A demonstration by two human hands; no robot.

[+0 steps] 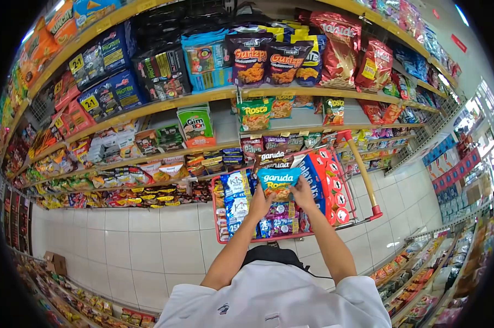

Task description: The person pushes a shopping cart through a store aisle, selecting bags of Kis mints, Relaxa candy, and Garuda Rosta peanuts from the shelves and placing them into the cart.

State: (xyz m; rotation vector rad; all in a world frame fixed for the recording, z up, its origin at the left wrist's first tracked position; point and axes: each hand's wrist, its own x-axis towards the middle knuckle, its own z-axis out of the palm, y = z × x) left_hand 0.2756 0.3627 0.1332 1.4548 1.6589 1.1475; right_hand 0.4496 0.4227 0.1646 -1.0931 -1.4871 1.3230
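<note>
A blue bag of Garuda Rosta peanuts is held between my two hands, above a shopping cart. My left hand grips its left edge, and my right hand grips its right edge. Behind it lie brown Garuda bags. To the left in the cart are white-and-blue Kis mint bags. Purple packs lie below my hands. A blue Relaxa bag and a red pack with round pictures fill the right side.
Snack shelves rise in front, holding Gurizp bags, red Garuda bags and green Rosta bags. The cart's yellow handle is at the right. Pale floor tiles run left. More shelves stand behind me, near a cardboard box.
</note>
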